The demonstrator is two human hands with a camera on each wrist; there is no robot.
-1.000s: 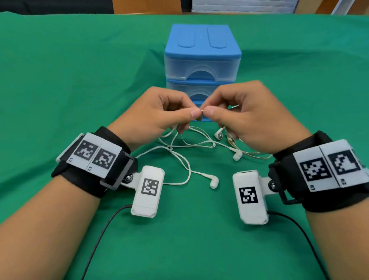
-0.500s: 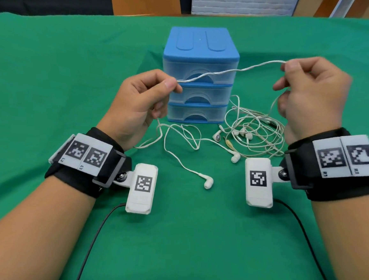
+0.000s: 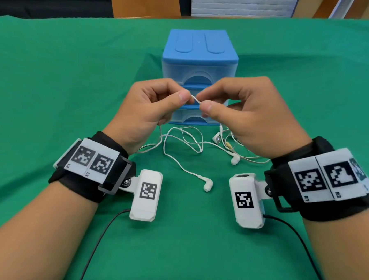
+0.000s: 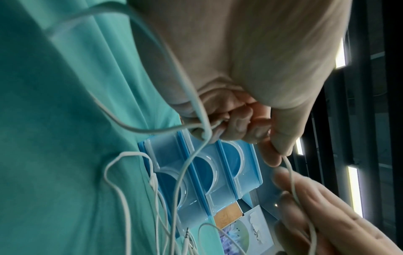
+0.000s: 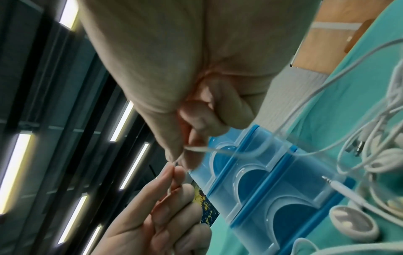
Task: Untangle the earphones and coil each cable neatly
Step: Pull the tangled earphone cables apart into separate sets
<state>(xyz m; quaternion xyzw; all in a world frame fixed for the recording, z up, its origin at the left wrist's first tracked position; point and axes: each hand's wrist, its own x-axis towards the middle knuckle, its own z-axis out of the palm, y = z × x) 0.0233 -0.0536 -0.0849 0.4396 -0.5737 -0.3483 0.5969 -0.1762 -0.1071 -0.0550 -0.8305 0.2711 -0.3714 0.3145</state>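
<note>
White earphone cables [image 3: 185, 140] lie looped on the green cloth below my hands. One earbud [image 3: 208, 184] lies nearest me, a second earbud [image 3: 235, 159] and a third earbud [image 3: 216, 139] lie to the right. My left hand [image 3: 182, 97] and right hand [image 3: 204, 102] are raised close together in front of the drawers. Each pinches the same short stretch of white cable [image 3: 195, 99] between thumb and forefinger. The left wrist view shows the cable [image 4: 290, 172] running from my left fingertips [image 4: 281, 146] down to the right hand. A tangled bundle [image 5: 375, 138] with a jack plug [image 5: 340, 188] lies under the right hand.
A small blue three-drawer plastic unit [image 3: 199, 61] stands just behind my hands, its drawers shut. Green cloth [image 3: 75, 80] covers the whole table. Black leads [image 3: 101, 238] run from the wrist cameras toward me.
My hands were together, then spread wide and drew a cable taut between them. Now they have come back together and pinch a short stretch of it.
</note>
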